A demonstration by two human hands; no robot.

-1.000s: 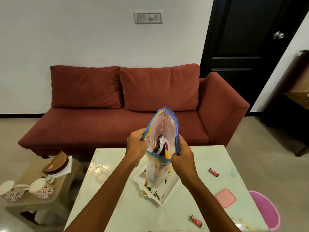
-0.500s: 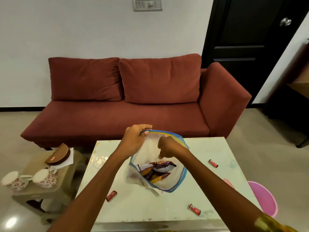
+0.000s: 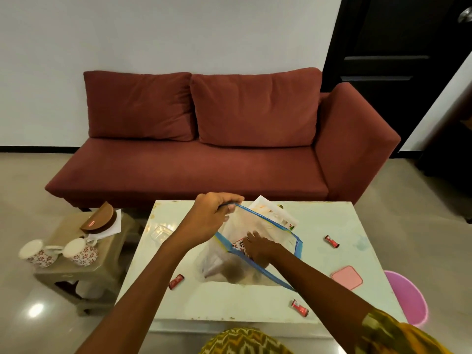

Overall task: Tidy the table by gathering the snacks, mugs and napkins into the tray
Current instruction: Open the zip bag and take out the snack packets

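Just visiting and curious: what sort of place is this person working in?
Most likely a home living room: a red sofa stands against the wall, a low white coffee table sits before it, and floral mugs rest on a small side table beside it.

Tray (image 3: 274, 215) mostly under bag (image 3: 270, 235), snack pkts (image 3: 229, 270) blurry

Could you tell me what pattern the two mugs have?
White ceramic mugs with red flowers; head view.

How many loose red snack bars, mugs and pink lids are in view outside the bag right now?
Red snack bars: 3
Mugs: 2
Pink lid: 1
Total: 6
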